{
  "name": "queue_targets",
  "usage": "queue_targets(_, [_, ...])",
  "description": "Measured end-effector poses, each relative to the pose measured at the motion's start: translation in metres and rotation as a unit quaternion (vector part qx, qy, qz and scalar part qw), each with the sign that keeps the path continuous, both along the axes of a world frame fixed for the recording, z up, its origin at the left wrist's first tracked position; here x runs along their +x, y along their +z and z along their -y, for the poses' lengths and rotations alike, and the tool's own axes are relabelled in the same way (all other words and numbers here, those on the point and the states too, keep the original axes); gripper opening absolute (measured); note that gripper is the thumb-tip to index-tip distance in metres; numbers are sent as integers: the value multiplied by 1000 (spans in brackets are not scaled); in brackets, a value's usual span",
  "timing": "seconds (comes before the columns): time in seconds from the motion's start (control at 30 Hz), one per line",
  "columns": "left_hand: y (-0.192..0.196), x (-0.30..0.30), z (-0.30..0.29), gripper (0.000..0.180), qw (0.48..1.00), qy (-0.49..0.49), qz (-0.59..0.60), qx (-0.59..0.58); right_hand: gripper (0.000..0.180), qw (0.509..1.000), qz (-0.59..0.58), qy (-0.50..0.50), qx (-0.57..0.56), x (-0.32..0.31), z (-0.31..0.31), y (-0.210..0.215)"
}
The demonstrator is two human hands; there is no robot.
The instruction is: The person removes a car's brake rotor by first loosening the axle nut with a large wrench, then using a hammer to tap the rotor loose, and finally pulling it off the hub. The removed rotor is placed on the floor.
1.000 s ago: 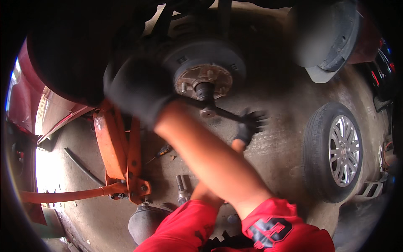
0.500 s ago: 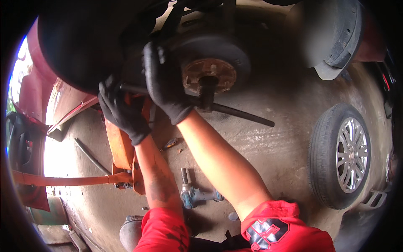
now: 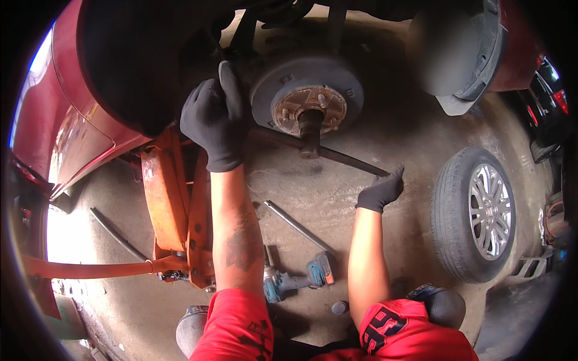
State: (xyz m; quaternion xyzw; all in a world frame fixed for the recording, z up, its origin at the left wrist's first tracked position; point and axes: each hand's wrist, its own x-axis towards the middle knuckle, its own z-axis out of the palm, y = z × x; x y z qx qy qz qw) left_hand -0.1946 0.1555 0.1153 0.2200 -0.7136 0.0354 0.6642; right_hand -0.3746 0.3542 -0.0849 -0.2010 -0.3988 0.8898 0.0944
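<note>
A long dark T-bar wrench (image 3: 349, 161) crosses in front of a wheel hub (image 3: 289, 103), its thick black socket (image 3: 310, 127) set against the hub's rusty centre between the bare studs. Around that hub sits a dark round brake drum or disc (image 3: 262, 90). In a black glove, my left hand (image 3: 215, 120) is closed at the bar's left end, thumb pointing up; its curled fingers hide that end. My right hand (image 3: 383, 190), also gloved, is closed on the bar's lower right end.
Orange floor jack (image 3: 165, 198) stands below the red car body (image 3: 90, 90), its handle reaching left. On the floor lie a blue cordless impact wrench (image 3: 295, 281), a metal rod (image 3: 298, 227) and another dark rod (image 3: 120, 234). A wheel with tire (image 3: 463, 210) stands at right.
My right hand has moved from the bar's left part to its right end. My left hand has shifted right and up onto the left end. The metal rod behind my right forearm now shows.
</note>
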Motion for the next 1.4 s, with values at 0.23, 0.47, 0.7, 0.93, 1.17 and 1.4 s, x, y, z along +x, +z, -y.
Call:
queue_targets(0.23, [0, -20, -5, 32, 846, -316, -410, 130, 43, 898, 265, 161, -312, -25, 14, -37])
queue_targets(0.47, [25, -37, -23, 36, 896, -253, -355, 81, 34, 925, 156, 180, -296, -61, 15, -22])
queue_targets(0.7, [-7, -10, 3, 33, 976, -10, -167, 137, 37, 873, 40, 203, -442, -34, 21, -13])
queue_targets(0.93, [5, -6, -5, 42, 980, 101, -33, 169, 44, 782, -14, 287, -553, -39, 11, -13])
queue_targets(1.17, [15, -18, 1, 44, 982, 155, -37, 99, 42, 823, 36, 230, -519, -36, 8, -1])
queue_targets(1.4, [2, -7, 1, 46, 973, 148, -18, 174, 36, 809, 12, 262, -526, -51, 6, -3])
